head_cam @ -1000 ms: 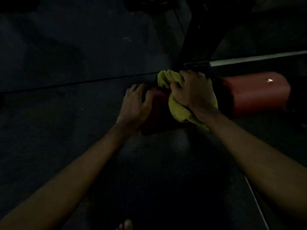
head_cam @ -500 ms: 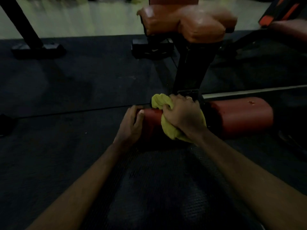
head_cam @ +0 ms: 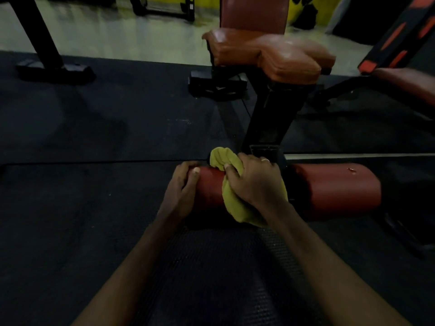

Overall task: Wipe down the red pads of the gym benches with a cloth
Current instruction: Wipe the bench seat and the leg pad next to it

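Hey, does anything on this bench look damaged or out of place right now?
One thing: the right roller pad has a small light mark on its upper surface near the outer end. It may be a nick or only glare; the frame is too dim to tell. Nothing else stands out.

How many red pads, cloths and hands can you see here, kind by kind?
Red roller pads, low down: 2, the left roller pad and the right roller pad
Red seat pads higher up: 2, the near seat pad and the far-right pad
Red upright back pad: 1
Yellow cloth: 1
Hands: 2, the left hand and the right hand
Total: 8
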